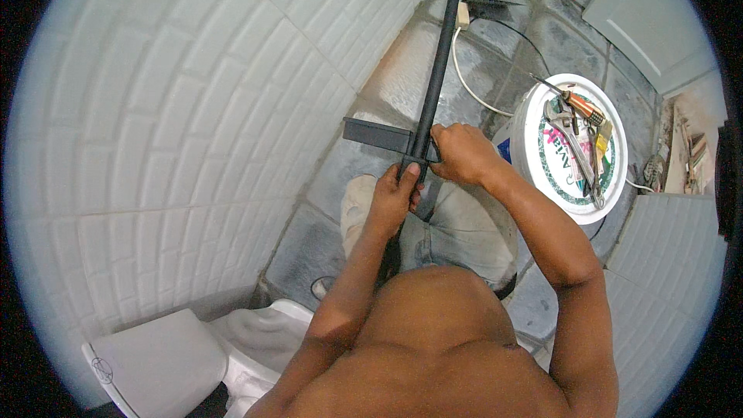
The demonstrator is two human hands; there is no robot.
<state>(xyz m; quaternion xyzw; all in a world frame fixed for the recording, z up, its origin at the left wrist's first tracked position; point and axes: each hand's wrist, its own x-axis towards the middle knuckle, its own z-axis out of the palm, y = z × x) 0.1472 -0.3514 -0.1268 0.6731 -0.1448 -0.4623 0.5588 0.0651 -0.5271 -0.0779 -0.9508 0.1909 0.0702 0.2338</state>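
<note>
left hand (396,195) and right hand (463,153) both clamped on a long black pole (435,81); white bucket (542,156) of tools near the right hand.

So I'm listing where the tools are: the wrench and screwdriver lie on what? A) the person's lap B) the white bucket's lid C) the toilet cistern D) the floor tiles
B: the wrench and screwdriver rest on the white bucket's lid, beside the right hand.

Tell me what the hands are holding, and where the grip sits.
Both hands, left hand and right hand, grip the long black bar at its lower end, beside the flat bracket.
</note>
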